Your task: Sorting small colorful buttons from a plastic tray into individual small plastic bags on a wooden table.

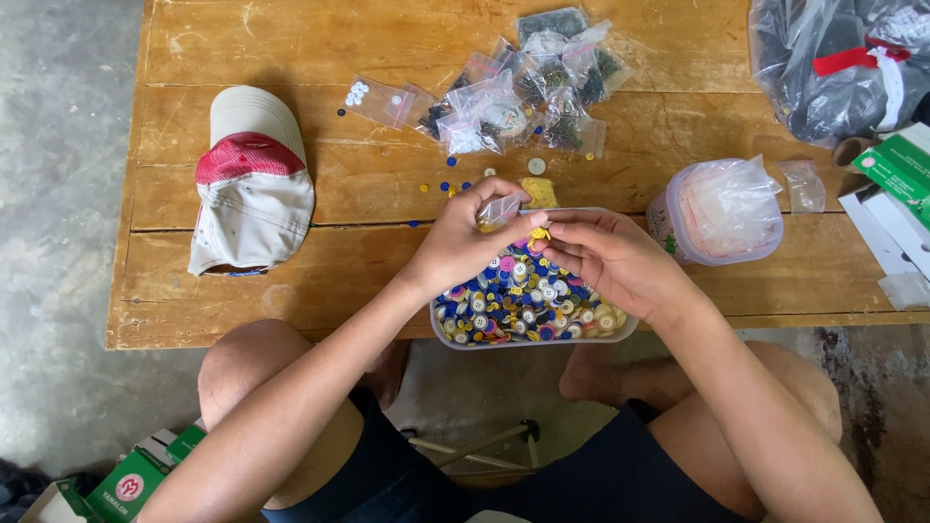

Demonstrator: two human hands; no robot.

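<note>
Clear tub at the near table edge, filled with buttons of many colours, left hand over it, small clear bag pinched by its fingers, right hand beside, yellow button pinched at fingertips, filled small bags heaped further back, round tub stuffed with plastic at right.

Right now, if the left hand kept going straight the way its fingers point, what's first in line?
The left hand, pinching a small clear bag, points up-right across the table. First in line is probably the yellow sponge-like piece just beyond the bag, then the pile of small plastic bags. Depth is unclear.
</note>
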